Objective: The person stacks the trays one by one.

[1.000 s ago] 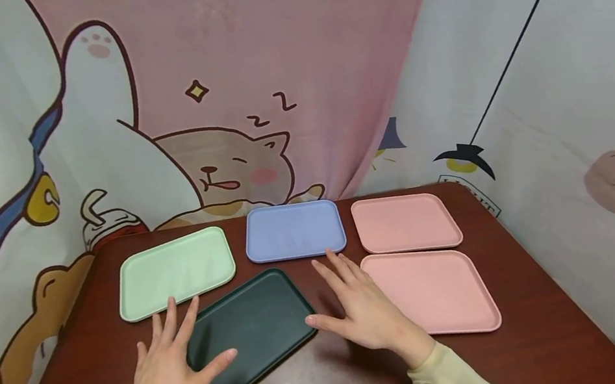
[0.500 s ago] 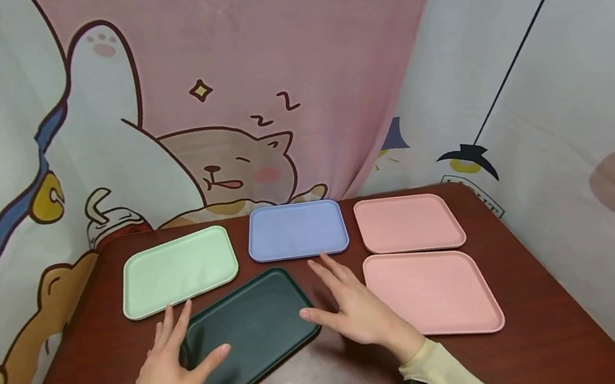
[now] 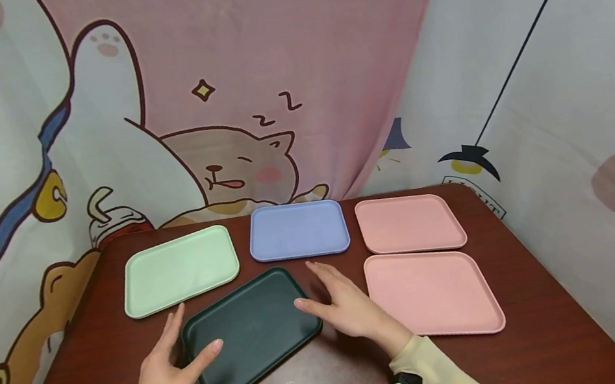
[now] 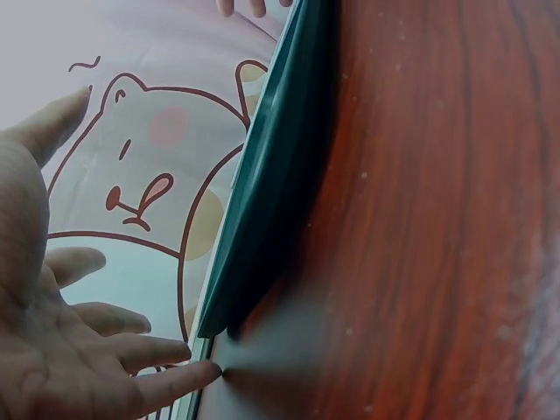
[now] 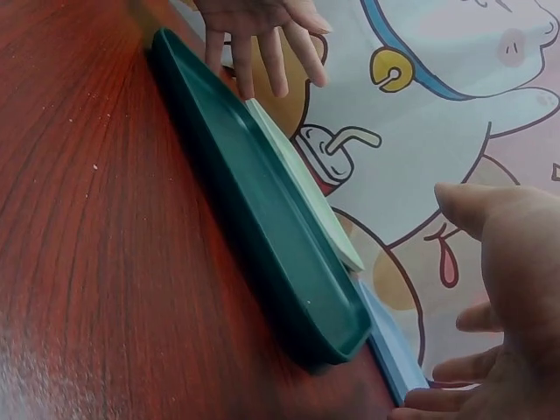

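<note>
A dark green rectangular tray (image 3: 254, 337) lies at an angle on the brown table, between the two hands. At its left end is the left hand (image 3: 162, 376), thumb reaching over the rim and the other fingers outside it. The right hand (image 3: 353, 307) is at the tray's right end, its thumb over the edge and its fingers extended. Neither hand grips anything. In the left wrist view the fingers (image 4: 131, 350) are spread near the corner of the tray. The right wrist view shows the right thumb (image 5: 472, 206) apart from the tray.
Behind the dark tray lie a light green tray (image 3: 180, 272) and a blue tray (image 3: 298, 231). Two pink trays (image 3: 409, 223) sit on the right, one in front of the other. A patterned curtain (image 3: 265, 60) hangs behind the table (image 3: 518, 346).
Both hands have turned and drawn slightly back and leftward, the left fingers coming closer together. The right fingertips have moved back from the blue tray. The trays keep their places on the table.
</note>
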A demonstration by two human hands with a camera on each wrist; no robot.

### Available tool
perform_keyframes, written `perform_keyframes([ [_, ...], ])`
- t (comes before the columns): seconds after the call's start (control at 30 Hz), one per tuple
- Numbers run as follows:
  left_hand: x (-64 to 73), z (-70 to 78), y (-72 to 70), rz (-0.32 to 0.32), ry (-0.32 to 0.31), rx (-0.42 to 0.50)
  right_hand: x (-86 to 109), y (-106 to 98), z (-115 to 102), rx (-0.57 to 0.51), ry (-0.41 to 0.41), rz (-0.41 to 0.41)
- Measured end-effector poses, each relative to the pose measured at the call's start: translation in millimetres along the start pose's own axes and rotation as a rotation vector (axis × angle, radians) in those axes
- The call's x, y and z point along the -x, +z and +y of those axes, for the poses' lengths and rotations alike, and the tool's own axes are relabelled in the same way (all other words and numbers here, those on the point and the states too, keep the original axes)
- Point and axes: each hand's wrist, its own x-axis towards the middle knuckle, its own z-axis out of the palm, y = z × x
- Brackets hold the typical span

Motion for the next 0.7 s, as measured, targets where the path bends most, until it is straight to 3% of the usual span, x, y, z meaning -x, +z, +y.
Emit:
perform_keyframes([
  [0.33, 0.4, -0.2, 0.3, -0.004, -0.022, 0.112, -6.6, 14.7, 1.1, -0.129, -0.013, 0.001],
  [0.5, 1.5, 0.5, -4.0, -0.028, -0.129, 0.184, -8.7, 18.8, 0.4, -0.225, 0.025, 0.011],
  [0.7, 2.1, -6.2, -8.2, -0.083, -0.249, 0.355, -11.2, 20.8, -0.7, -0.269, 0.080, 0.015],
])
